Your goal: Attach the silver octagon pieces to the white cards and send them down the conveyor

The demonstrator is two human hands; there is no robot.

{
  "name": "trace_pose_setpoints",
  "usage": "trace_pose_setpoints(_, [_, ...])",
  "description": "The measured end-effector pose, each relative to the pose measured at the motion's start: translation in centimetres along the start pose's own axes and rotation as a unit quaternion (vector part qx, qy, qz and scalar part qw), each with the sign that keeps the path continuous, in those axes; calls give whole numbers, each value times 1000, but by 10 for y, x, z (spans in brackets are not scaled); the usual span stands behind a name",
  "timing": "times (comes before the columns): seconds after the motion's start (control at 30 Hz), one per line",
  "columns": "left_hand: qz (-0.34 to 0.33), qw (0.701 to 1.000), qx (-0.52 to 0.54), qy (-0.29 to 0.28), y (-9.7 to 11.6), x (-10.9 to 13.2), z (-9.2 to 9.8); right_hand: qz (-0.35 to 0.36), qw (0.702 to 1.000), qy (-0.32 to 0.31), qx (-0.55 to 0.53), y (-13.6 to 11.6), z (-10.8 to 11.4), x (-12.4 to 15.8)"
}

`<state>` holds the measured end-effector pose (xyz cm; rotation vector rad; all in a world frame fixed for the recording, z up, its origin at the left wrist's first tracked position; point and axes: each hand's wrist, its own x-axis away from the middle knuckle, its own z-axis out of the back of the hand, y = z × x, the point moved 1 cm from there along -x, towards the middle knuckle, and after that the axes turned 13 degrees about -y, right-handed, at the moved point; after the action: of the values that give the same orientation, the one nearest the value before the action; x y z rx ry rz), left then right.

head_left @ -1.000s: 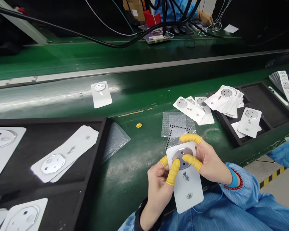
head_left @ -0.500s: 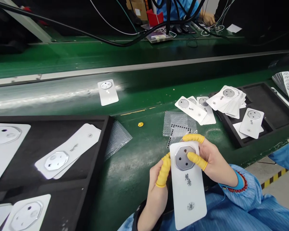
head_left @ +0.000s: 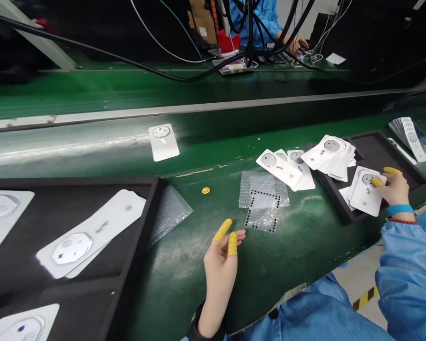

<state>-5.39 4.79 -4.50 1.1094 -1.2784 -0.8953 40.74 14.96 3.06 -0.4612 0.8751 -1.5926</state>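
Hands are well apart here. The right hand (head_left: 394,190), yellow finger cots (head_left: 377,182) on, is at a white socket card (head_left: 365,196) in a black foam tray (head_left: 403,161), about 2 o'clock from the left hand (head_left: 220,265). Can't really tell from this angle if it's gripping or just touching. The left hand is open and empty over the green bench (head_left: 184,279), with a bubble wrap sheet (head_left: 261,201) at 1 o'clock.

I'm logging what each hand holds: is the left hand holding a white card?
No, the left hand holds nothing and is open above the green bench, while the right hand rests on a white card.
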Motion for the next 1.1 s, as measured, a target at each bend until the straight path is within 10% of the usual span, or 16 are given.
trace_pose_setpoints(0.13, [0,1000,-9,7,-2,-4,-6,82,995,-15,56,-58,-81,37])
trace_pose_setpoints(0.27, [4,1000,-24,12,-6,-9,-8,216,951,-216,56,-110,-199,102])
trace_pose_setpoints(0.37, [20,999,-37,11,-10,-11,-5,310,899,-298,86,-122,-244,127])
trace_pose_setpoints(0.8, [71,987,109,-90,15,-9,-14,453,818,-354,26,-141,-182,130])
trace_pose_setpoints(1.1, [111,978,167,-61,6,-13,-17,343,872,-349,-18,-146,-228,132])
